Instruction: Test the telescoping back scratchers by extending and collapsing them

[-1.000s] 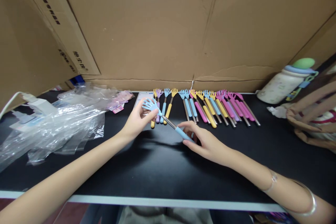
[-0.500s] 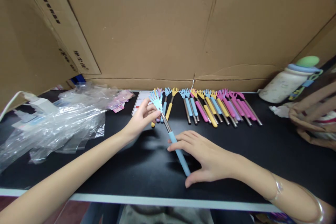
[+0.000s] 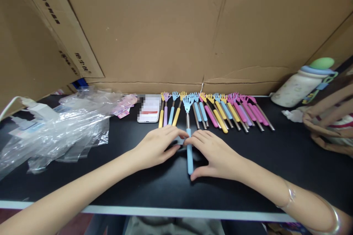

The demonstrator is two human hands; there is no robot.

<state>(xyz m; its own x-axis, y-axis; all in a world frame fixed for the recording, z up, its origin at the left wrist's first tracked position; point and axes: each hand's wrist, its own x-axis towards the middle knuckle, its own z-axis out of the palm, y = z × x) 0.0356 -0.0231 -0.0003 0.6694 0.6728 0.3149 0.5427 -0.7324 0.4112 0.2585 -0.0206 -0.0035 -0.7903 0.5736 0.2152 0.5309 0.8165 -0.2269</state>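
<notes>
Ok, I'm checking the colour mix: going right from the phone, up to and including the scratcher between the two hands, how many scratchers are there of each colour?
Yellow scratchers: 2
Purple scratcher: 1
Blue scratchers: 2
Total: 5

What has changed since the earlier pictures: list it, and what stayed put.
The blue back scratcher swung from a slant to point nearly straight forward, its head moving right. The left hand let go of that head and moved down and right beside the handle, uncovering the phone. The right hand remains at the handle. The row of scratchers, plastic bags and bottle stayed put.
</notes>
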